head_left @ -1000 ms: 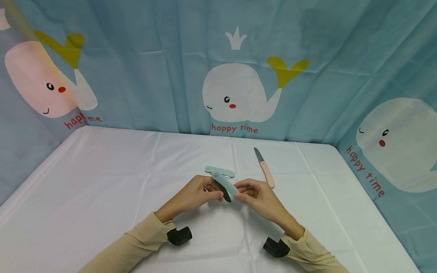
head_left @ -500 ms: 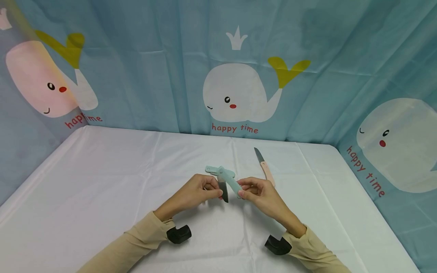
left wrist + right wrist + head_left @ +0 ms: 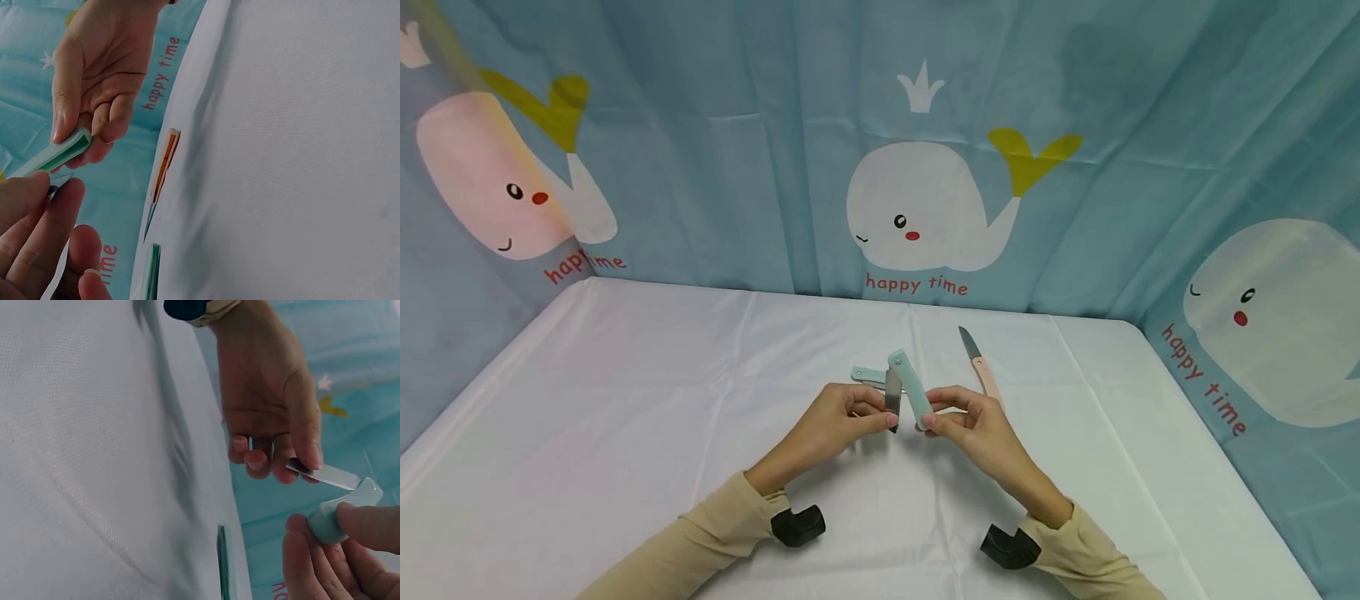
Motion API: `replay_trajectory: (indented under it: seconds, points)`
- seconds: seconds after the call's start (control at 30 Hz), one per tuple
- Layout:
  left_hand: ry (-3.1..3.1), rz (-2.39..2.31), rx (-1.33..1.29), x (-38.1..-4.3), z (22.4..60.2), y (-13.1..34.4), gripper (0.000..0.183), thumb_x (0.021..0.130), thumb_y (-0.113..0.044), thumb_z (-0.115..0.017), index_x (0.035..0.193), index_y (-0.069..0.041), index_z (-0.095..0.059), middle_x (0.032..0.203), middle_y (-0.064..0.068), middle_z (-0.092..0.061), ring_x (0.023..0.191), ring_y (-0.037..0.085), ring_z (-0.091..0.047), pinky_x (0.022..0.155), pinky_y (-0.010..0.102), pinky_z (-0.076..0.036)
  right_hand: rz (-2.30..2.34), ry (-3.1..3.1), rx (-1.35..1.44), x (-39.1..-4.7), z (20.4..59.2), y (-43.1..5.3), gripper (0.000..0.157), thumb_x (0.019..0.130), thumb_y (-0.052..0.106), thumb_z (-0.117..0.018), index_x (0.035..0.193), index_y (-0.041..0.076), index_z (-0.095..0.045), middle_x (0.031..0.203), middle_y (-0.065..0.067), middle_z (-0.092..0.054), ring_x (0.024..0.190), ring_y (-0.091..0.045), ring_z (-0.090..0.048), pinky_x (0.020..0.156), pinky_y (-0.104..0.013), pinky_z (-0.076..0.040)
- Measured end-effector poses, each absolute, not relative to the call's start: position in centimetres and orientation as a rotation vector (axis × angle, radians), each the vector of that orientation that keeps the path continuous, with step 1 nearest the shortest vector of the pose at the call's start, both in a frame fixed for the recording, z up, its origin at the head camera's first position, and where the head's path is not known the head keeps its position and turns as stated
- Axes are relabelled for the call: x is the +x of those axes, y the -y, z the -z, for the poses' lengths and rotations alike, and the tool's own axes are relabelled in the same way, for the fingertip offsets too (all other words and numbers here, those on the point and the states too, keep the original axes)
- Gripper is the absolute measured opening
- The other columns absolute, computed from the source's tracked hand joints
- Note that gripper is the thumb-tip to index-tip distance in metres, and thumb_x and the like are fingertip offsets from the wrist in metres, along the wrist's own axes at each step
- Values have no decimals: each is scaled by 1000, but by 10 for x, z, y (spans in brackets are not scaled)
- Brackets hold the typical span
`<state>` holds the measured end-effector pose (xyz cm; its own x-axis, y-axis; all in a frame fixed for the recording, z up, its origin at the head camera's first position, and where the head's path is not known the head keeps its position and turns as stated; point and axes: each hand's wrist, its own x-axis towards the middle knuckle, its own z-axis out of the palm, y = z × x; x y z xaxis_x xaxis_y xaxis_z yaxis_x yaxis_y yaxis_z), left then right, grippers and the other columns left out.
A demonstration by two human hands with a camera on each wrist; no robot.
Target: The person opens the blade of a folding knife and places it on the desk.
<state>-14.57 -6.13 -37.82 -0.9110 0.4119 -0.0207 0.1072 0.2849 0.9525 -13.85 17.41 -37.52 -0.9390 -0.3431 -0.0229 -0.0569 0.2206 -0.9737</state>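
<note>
A mint-green folding knife (image 3: 910, 390) is held up between both hands, hinge end uppermost, its blade (image 3: 892, 393) partly swung out from the handle. My left hand (image 3: 842, 423) pinches the blade near its tip between thumb and fingers. The lower end of the handle is gripped by my right hand (image 3: 976, 427). In the right wrist view the blade (image 3: 337, 477) spans the gap between the two hands. Behind the held knife, a second mint-green folding knife (image 3: 867, 375) lies on the table, partly covered from view.
A folding knife with a pale peach handle (image 3: 988, 382) lies unfolded beyond the right hand, its blade pointing away. White cloth (image 3: 647, 400) covers the table. A blue curtain (image 3: 722, 192) printed with whales stands around the back and sides.
The held knife's hinge end has risen and shifted right, so the knife stands more upright. The gap between blade and handle has widened from one second ago. Both hands keep their hold.
</note>
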Motion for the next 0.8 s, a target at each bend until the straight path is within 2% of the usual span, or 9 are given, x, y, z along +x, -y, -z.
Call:
replay_trajectory:
  seconds: [0.17,0.33,0.6,0.8]
  points:
    - [-2285,-1692,491,-145,379,62,19,92,-23,-71,100,-6,-72,90,9,-77,86,9,-67,81,30,-49,1783,-2245,-395,-138,377,-173,35,95,15,-67,125,-1,-60,114,-20,-67,97,-35,-72,85,-29,-57]
    - [-2281,-1695,497,-146,380,62,16,91,-22,-72,97,-7,-72,89,15,-77,84,9,-66,78,26,-48,1758,-2274,-389,-137,378,-172,39,93,16,-69,127,-1,-60,112,-18,-68,94,-27,-73,84,-27,-56]
    - [-2315,-1652,510,-146,381,61,16,91,-23,-72,97,-8,-73,86,11,-76,80,9,-65,73,24,-47,1752,-2279,-396,-137,379,-172,39,92,14,-70,125,-6,-60,112,-23,-69,90,-19,-73,82,-27,-57]
    - [-2312,-1646,456,-146,379,62,13,90,-24,-73,94,-12,-73,86,11,-75,79,12,-63,71,26,-47,1724,-2310,-417,-139,379,-173,38,92,15,-70,124,-5,-61,110,-22,-70,88,-23,-73,80,-27,-58]
